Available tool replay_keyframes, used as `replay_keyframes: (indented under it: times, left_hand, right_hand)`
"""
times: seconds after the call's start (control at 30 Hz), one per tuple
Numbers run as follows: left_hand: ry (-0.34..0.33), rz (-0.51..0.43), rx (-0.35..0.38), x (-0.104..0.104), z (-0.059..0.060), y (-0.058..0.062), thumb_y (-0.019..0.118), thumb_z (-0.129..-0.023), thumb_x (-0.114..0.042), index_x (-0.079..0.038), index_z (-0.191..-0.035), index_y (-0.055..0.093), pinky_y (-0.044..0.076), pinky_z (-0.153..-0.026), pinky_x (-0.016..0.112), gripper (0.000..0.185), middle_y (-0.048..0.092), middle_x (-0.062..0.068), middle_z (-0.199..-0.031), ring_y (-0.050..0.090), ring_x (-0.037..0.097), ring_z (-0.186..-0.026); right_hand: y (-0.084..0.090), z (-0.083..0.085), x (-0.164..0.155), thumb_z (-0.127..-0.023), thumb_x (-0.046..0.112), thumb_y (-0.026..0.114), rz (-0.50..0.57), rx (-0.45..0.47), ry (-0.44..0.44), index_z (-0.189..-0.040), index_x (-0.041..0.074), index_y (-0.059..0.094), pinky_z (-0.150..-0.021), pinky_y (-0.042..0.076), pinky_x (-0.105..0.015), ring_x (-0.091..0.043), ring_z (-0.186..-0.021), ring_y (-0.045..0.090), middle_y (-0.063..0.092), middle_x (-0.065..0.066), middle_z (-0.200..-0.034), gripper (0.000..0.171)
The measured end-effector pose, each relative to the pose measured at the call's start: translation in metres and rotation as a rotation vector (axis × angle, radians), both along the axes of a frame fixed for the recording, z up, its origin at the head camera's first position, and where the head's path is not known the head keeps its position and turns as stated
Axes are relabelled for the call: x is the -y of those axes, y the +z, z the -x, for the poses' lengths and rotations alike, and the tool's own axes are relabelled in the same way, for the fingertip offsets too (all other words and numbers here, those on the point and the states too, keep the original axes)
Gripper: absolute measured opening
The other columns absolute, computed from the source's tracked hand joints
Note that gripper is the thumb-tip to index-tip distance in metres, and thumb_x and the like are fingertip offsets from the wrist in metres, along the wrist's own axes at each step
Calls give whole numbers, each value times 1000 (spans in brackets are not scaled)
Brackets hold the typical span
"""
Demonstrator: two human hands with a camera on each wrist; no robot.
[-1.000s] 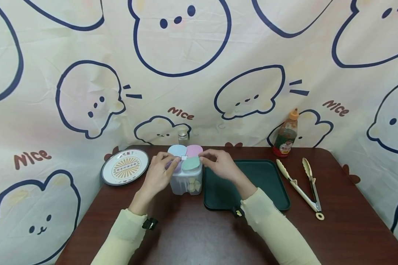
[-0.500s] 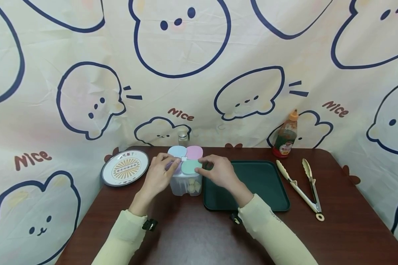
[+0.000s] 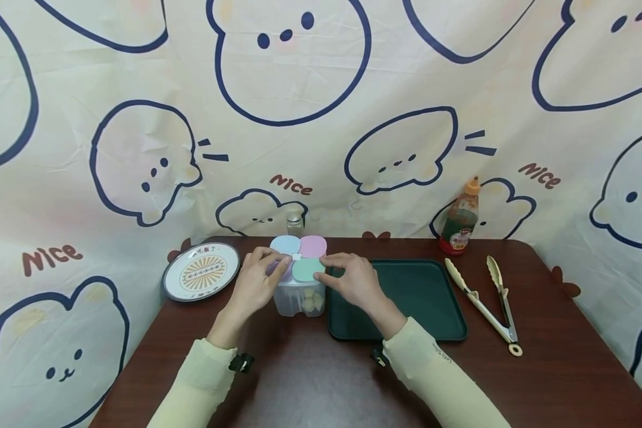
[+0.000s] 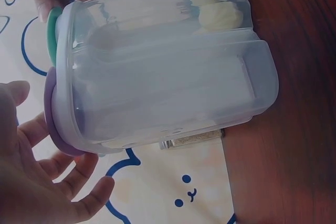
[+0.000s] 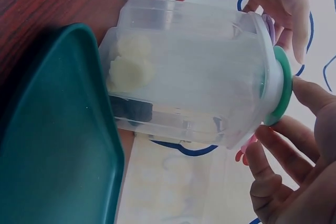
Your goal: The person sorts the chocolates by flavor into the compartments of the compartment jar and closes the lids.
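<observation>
A clear plastic compartment container (image 3: 299,297) stands upright on the table, with blue (image 3: 286,245), pink (image 3: 313,245), purple and green lids on top. Pale lumps (image 4: 220,14) lie at the bottom of one compartment. My left hand (image 3: 255,284) touches the edge of the purple lid (image 4: 55,116) with loosely bent fingers; in the left wrist view its thumb stands apart from the lid. My right hand (image 3: 355,279) pinches the edge of the green lid (image 5: 283,85) between thumb and forefinger. This lid appears down on the container.
A dark green tray (image 3: 417,297) lies right of the container. Beyond it are tongs (image 3: 487,312) with spread arms and a sauce bottle (image 3: 462,223). A patterned plate (image 3: 202,271) sits at left. Behind the container stands a small glass shaker (image 3: 295,224).
My right hand's thumb and fingers have shifted slightly on the green lid, and the right forearm has moved a little left. The lid now looks flatter. My left hand stays in place.
</observation>
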State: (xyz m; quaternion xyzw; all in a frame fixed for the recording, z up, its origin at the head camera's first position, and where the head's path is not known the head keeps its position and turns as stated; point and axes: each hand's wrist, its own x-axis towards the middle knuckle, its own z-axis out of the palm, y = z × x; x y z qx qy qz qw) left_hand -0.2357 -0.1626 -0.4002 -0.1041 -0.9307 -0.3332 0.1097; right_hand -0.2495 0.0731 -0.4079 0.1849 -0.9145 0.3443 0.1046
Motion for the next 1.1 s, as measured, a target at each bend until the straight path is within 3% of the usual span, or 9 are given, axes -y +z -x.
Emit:
replay_keyframes:
  times: [0.17, 0.4, 0.53, 0.77, 1.1]
  left_hand:
    - [1, -3, 1, 1, 0, 1, 46, -102, -51, -13, -121, 71, 40, -99, 51, 50, 56, 13, -129, 46, 31, -117]
    - [1, -8, 3, 2, -1, 1, 46, -102, -52, -13, -122, 71, 40, -99, 51, 50, 55, 13, -129, 46, 31, -118]
    - [5, -4, 2, 2, -3, 2, 45, -102, -52, -13, -122, 71, 40, -99, 51, 51, 56, 13, -129, 46, 31, -118]
    - [2, -1, -3, 2, -4, 4, 46, -102, -53, -12, -121, 71, 40, -100, 51, 51, 56, 13, -128, 46, 31, -118]
    - [1, 48, -70, 6, -1, 4, 56, -101, -39, -15, -117, 73, 43, -94, 48, 34, 63, 10, -120, 50, 29, -112]
  right_hand:
    - [-1, -1, 1, -86, 47, 76, 5, -24, -2, -125, 27, 72, -78, 54, -45, -25, -116, 64, 69, 1, -131, 44]
    - [-5, -2, 3, -85, 47, 76, 8, -50, -5, -125, 28, 71, -66, 48, -32, -22, -108, 63, 68, 4, -131, 45]
    - [-6, -1, 4, -85, 46, 76, 6, -64, 5, -125, 27, 71, -67, 48, -30, -20, -105, 63, 69, 3, -130, 44]
    - [-3, -1, 4, -85, 47, 76, 13, -23, -2, -123, 28, 73, -72, 52, -37, -23, -101, 64, 70, -1, -129, 42]
    - [1, 0, -12, -87, 42, 75, 15, 22, -17, -119, 26, 74, -61, 47, -29, -16, -92, 64, 73, 0, -118, 35]
